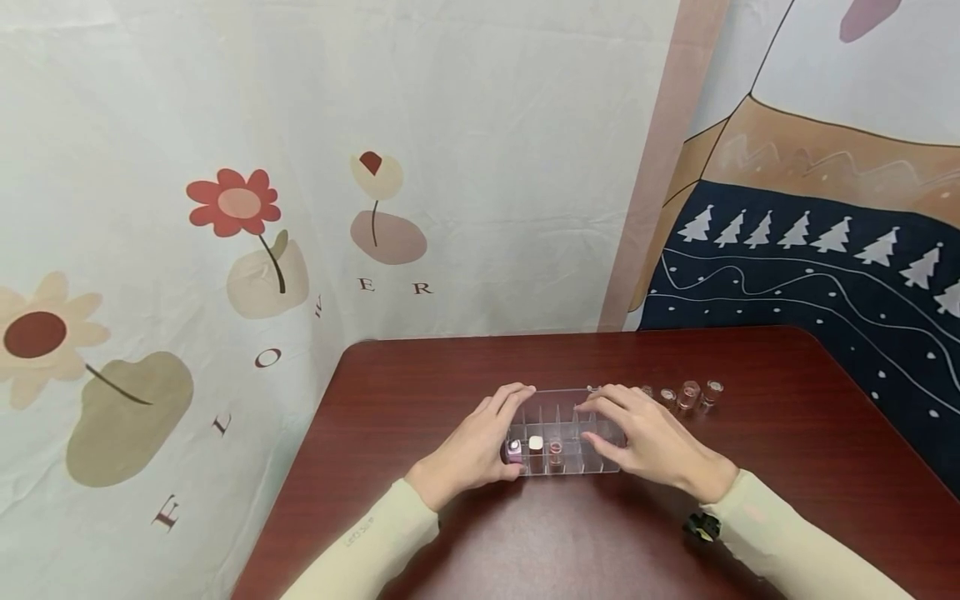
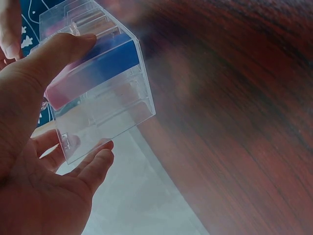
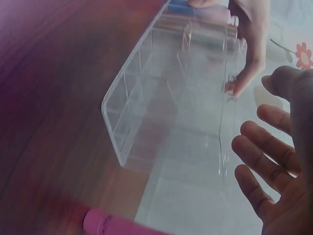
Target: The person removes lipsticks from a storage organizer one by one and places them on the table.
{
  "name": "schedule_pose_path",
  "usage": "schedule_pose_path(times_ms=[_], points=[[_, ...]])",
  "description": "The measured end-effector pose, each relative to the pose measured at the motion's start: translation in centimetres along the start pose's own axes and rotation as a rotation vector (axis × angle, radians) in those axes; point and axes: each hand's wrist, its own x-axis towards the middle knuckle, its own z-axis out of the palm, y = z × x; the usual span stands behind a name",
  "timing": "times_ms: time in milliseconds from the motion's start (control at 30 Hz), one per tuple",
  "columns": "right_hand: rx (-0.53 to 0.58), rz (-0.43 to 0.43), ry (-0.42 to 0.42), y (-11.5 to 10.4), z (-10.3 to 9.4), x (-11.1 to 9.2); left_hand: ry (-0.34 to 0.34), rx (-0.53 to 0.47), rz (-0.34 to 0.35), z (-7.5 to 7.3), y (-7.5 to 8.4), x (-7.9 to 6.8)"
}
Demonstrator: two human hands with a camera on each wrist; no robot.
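A clear plastic compartment organizer point(image 1: 566, 433) stands on the table, holding several small cosmetic tubes in its front left cells. The leftmost is a pink and blue tube point(image 2: 98, 73), seen through the wall in the left wrist view. My left hand point(image 1: 472, 442) grips the organizer's left end, thumb on the near wall and fingers at the far side. At the other end is my right hand point(image 1: 648, 433), its fingers spread and loosely bent. In the right wrist view a gap shows between those fingers point(image 3: 264, 152) and the organizer, and nothing is held.
Several small clear-capped tubes point(image 1: 688, 395) stand on the dark red table point(image 1: 525, 542) beyond the right hand. A pink tube point(image 3: 122, 225) appears low in the right wrist view. Printed curtains point(image 1: 480, 167) hang behind the table. A dark watch-like band point(image 1: 702, 527) is at the right wrist.
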Motion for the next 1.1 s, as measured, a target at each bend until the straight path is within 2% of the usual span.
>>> schedule_pose_path(times_ms=[367, 733, 1100], points=[[0.060, -0.070, -0.020, -1.0, 1.6, 0.8, 0.005, 0.016, 0.010, 0.1, -0.1, 0.1], [0.144, -0.019, -0.101, -2.0, 3.0, 1.2, -0.005, -0.001, -0.003, 0.2, -0.2, 0.0], [0.172, -0.022, -0.101, -2.1, 4.0, 1.2, 0.001, 0.000, 0.001, 0.2, -0.1, -0.1]])
